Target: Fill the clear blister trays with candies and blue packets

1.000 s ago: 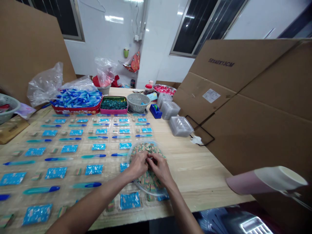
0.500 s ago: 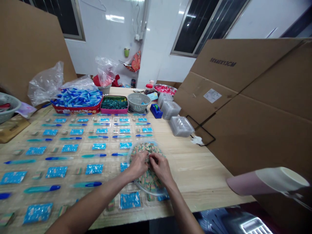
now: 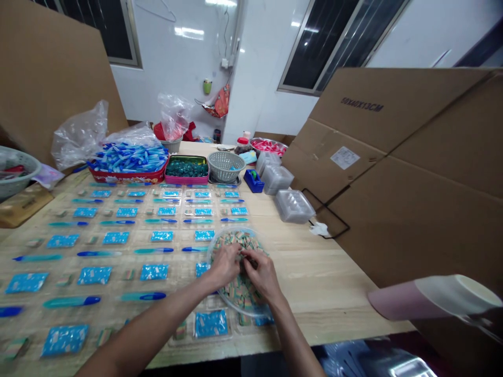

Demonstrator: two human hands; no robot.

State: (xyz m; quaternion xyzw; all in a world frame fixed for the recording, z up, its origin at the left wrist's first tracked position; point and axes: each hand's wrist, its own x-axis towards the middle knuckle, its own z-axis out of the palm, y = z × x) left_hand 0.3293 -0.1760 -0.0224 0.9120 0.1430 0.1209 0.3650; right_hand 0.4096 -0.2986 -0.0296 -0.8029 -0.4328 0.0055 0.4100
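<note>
Near the front edge of the desk (image 3: 310,285), before your body, is the round clear bowl (image 3: 243,314), filled with small striped pieces (image 3: 240,291). Your left hand (image 3: 227,263) and your right hand (image 3: 261,269) are close together over these pieces, with the fingers bent inward and the tips nearly meeting — whether they grip a piece, one cannot tell, because your fingers hide it. The bowl covers a part of the clear trays (image 3: 188,340), which lie in rows to its left and behind it. Inside the trays you have blue packets (image 3: 211,323), pens (image 3: 72,302) and more striped pieces. Behind the rows stand the red tin (image 3: 129,178), heaped with pens, the pink tin (image 3: 186,179) with dark green pieces, and the grey basket (image 3: 223,170). Right of this basket is the blue tape dispenser (image 3: 253,180) — just beside the stacked clear containers (image 3: 294,206).
</note>
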